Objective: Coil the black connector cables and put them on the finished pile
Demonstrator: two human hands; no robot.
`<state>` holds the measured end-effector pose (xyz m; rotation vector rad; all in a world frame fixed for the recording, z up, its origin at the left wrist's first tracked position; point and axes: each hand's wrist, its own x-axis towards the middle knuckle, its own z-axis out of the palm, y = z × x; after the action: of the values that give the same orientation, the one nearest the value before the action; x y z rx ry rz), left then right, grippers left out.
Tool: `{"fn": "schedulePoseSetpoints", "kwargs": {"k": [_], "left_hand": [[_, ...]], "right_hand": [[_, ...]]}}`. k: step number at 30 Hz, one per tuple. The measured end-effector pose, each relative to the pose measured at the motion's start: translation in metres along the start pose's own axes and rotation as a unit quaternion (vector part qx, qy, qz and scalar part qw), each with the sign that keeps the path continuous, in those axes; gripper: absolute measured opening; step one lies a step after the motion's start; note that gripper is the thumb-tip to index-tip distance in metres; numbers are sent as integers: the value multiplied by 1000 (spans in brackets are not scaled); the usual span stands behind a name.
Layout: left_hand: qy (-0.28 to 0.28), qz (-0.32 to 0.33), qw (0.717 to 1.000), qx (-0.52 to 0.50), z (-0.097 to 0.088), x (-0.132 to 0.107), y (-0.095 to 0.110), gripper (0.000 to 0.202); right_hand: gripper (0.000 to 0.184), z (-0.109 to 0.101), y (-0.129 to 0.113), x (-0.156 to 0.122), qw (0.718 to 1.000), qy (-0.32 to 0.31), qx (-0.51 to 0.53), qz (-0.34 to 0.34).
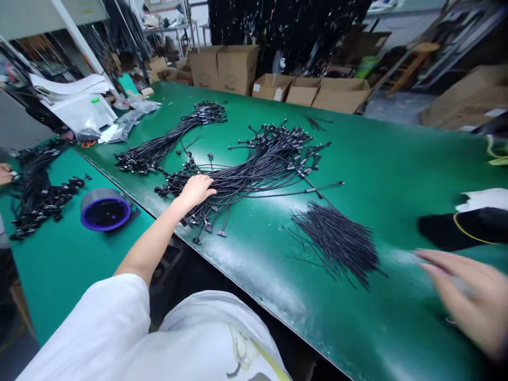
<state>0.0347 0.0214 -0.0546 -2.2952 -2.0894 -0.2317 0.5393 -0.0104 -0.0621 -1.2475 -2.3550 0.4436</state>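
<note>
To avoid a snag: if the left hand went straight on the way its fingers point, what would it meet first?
Most likely the large black cable bundle: the left hand is at its left part, and cables run on ahead of the fingers. Exact depth is unclear from this view.

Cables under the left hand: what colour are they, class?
The cables under the left hand are black, seen best in the head view.

A loose sheaf of black cables (257, 172) lies slantwise on the green tabletop (381, 164), small connectors (222, 233) clustered at both ends, middle strands roughly parallel, a few stray ends splayed toward the tabletop's near edge
</note>
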Motion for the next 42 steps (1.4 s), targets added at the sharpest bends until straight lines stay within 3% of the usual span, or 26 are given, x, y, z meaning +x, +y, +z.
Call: {"fn": "schedulePoseSetpoints", "kwargs": {"k": [2, 4, 7, 10, 14, 18, 22, 27, 30, 34, 36, 39, 40, 42], "left_hand": [[-2, 9, 1000, 0, 9, -1, -2, 37], [11, 14, 1000, 3, 18, -4, -1, 42], [23, 43, 999, -8, 28, -6, 4, 45], [33, 63, 997, -25, 35, -4, 10, 43], [60, 51, 996, -43, 34, -2, 4, 40], [92, 8, 994, -59, 21, -5, -23, 39], [85, -11, 992, -96, 15, 0, -43, 38], [27, 37, 980, -194, 10, 19, -28, 31], [11, 76, 963, -259, -9, 19, -17, 37], [2, 116, 942, -314, -44, 11, -16, 33], [66, 93, 941, -318, -60, 10, -21, 24], [225, -29, 930, -288, -81, 17, -38, 23], [252, -65, 924, -279, -87, 19, -45, 23], [249, -103, 923, -275, -95, 23, -61, 18]], "right_hand": [[27, 9, -16, -4, 999, 44, -15, 10], [26, 33, -43, 19, 1000, 21, -7, -19], [29, 73, -85, 85, 995, -57, -9, -77], [34, 102, -114, 161, 992, -56, -90, -65], [33, 125, -120, 233, 987, -25, -155, -23], [28, 132, -113, 253, 982, -20, -185, -43], [38, 101, -118, 251, 978, 26, -193, -81], [42, 25, -151, 246, 954, 160, -226, -115], [44, -11, -174, 232, 929, 211, -263, -155], [46, -30, -199, 212, 903, 224, -319, -180], [45, -35, -202, 208, 896, 211, -350, -175], [46, -51, -183, 208, 903, 199, -364, -115], [48, -60, -170, 208, 907, 205, -356, -91], [54, -79, -135, 204, 913, 236, -329, -49]]}}
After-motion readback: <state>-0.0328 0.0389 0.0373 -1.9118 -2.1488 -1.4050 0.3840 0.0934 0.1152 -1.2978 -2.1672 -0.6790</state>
